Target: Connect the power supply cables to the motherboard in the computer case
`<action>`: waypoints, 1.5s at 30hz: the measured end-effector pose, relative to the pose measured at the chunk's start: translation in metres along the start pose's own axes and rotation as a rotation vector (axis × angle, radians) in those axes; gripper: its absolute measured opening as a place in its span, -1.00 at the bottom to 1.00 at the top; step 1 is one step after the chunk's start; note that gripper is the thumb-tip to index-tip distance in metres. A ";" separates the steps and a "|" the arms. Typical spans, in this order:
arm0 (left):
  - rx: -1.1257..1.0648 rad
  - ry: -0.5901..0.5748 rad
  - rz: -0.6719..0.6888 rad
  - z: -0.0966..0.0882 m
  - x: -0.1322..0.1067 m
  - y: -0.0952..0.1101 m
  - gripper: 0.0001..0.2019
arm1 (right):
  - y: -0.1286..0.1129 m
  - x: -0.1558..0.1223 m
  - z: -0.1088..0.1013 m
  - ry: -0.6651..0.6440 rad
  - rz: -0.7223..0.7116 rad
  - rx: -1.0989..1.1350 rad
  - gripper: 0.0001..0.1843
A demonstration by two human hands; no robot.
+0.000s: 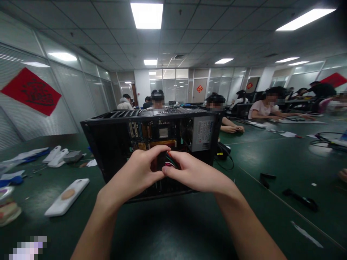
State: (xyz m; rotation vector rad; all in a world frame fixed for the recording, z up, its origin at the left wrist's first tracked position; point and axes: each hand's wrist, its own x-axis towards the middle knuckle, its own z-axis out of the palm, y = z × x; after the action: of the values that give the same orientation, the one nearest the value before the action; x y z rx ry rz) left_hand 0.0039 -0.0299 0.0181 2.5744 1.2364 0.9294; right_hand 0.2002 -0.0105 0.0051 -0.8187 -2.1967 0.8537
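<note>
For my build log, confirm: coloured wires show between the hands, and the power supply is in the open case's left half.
Wrong side: the power supply is in the right half of the open case, as the head view shows. The rest stands.

Red, green, white wires by the right hand
Black computer case beyond; dark-green tabletop below the left hand.

This is an office with workshop-like work: light panels in a tiled ceiling at twelve o'clock, glass partitions with blinds between nine and ten, people seated at three, an opened computer case on the central green tabletop.
</note>
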 end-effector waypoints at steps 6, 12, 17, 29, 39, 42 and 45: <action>0.020 0.025 -0.005 -0.001 0.000 -0.002 -0.39 | 0.002 0.003 0.000 -0.023 -0.007 0.064 -0.82; 0.067 0.054 0.033 -0.008 0.001 -0.008 -0.51 | 0.002 0.006 -0.002 -0.094 -0.072 0.115 -0.84; 0.177 0.103 0.066 -0.010 0.001 -0.012 -0.50 | 0.003 0.009 -0.001 -0.066 -0.067 0.121 -0.88; 0.057 0.222 0.157 0.000 0.006 -0.004 -0.51 | -0.003 0.009 -0.001 -0.040 -0.046 0.288 -0.92; -0.011 0.194 0.134 -0.005 0.004 -0.003 -0.54 | -0.006 0.011 0.004 -0.071 -0.068 0.323 -0.92; -0.008 0.199 0.166 -0.006 0.005 -0.003 -0.54 | -0.006 0.012 0.006 -0.071 -0.058 0.349 -0.92; -0.003 0.210 0.190 -0.007 0.005 -0.001 -0.56 | -0.006 0.013 0.007 -0.055 -0.045 0.372 -0.93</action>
State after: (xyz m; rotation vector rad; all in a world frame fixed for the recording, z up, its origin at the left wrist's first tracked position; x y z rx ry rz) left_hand 0.0014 -0.0265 0.0250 2.6844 1.0465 1.2654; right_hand 0.1851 -0.0071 0.0093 -0.5673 -2.0050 1.2269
